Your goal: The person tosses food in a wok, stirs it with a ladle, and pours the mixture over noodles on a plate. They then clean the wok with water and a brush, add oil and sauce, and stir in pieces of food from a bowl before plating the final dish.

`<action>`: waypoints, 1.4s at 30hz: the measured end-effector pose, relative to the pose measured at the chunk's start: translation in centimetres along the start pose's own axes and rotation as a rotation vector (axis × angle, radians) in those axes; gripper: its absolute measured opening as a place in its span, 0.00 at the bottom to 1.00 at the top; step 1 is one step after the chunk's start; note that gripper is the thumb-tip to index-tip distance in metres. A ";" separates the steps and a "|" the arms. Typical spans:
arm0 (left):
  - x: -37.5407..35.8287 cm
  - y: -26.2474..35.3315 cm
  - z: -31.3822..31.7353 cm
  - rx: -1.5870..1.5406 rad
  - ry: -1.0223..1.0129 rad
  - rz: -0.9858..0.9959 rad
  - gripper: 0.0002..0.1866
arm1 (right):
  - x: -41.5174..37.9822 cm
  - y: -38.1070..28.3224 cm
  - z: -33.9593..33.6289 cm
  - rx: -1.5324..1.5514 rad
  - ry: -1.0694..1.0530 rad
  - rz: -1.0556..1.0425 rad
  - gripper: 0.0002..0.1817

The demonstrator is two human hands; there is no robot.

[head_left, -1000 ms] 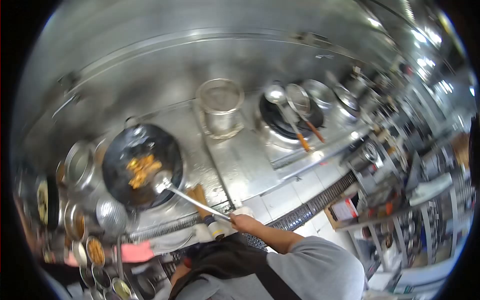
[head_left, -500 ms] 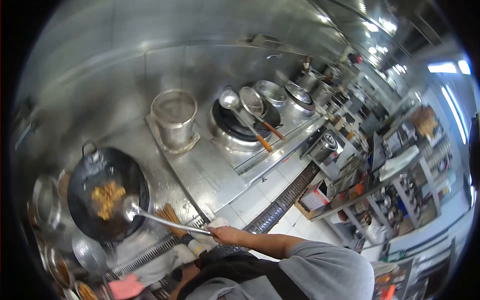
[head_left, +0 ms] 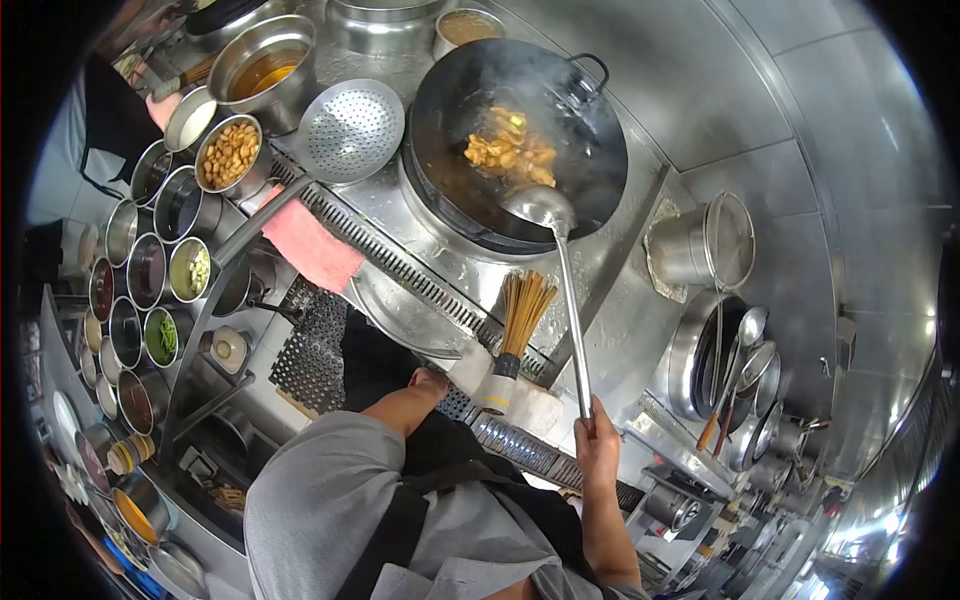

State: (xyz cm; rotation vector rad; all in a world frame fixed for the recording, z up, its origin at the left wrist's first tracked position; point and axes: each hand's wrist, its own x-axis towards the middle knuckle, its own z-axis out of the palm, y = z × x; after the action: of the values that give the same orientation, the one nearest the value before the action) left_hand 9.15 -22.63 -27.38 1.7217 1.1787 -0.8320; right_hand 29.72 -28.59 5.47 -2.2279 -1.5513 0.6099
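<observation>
My right hand (head_left: 598, 445) is closed round the end of a long-handled metal ladle (head_left: 572, 300). The ladle's bowl rests over the near side of a black wok (head_left: 590, 150), close to its rim. Golden-brown fried pieces (head_left: 510, 148) lie in the middle of the wok, with steam above them. My left hand (head_left: 430, 378) is low at the stove's front edge, beside a folded white cloth (head_left: 468, 370); its fingers are mostly hidden. Between my hands a bamboo wok brush (head_left: 525, 310) stands with its bristles up. Left of the wok lies a perforated skimmer (head_left: 350, 132).
A pink cloth (head_left: 312, 245) hangs over the stove's front grate. Left are a pot of brownish liquid (head_left: 265, 75), a bowl of nuts (head_left: 230, 155) and several metal containers of ingredients. A strainer-topped pot (head_left: 690, 245) stands right, beyond it more ladles (head_left: 735, 370). Another person's dark apron (head_left: 125, 120) shows upper left.
My view has swung round to the left, bringing the ingredient containers into sight. The ladle is still in my right hand, its bowl inside the wok. My left hand shows more clearly.
</observation>
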 end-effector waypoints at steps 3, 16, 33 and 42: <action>0.2 0.1 -0.3 0.047 -0.080 0.003 0.23 | -0.1 -1.3 -0.9 -0.025 -0.041 -0.007 0.23; -17.4 -18.0 -6.0 -0.663 0.186 -0.116 0.30 | 6.7 -11.2 2.0 0.498 -0.193 -0.041 0.24; -20.4 -29.9 9.6 -1.528 0.509 -0.689 0.18 | 25.1 -42.6 17.6 0.056 -0.583 -0.503 0.24; -16.8 -29.9 15.1 -1.525 0.466 -0.711 0.18 | 26.5 -41.9 18.2 0.207 -0.717 -0.371 0.31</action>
State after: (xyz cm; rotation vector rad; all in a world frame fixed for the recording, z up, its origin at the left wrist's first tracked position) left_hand -25.33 -37.20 -27.25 0.1785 1.9768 0.2571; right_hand -4.90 11.19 7.99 -1.5716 -2.0336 1.4703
